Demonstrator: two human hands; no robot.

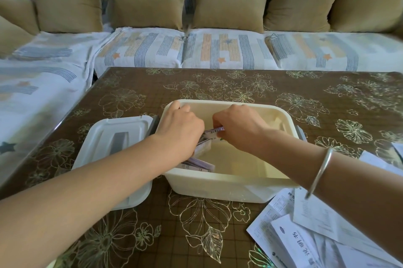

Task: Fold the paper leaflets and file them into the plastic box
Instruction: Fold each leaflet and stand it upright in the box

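A cream plastic box (218,189) stands open at the table's middle. Both hands reach inside it. My right hand (239,128) pinches a folded leaflet (214,131) with printed text, held upright near the box's left side. My left hand (181,128) rests against the box's left inner wall, its fingers curled down over the far rim and beside several folded leaflets (199,164) that stand along that wall. Its fingertips are hidden. Unfolded white leaflets (305,228) lie in a loose pile at the near right of the table.
The box's white lid (113,158) lies upside-up to the left of the box. The table (218,84) has a brown floral cover. A sofa (196,49) with tan cushions runs behind and to the left. A silver bangle (320,171) sits on my right wrist.
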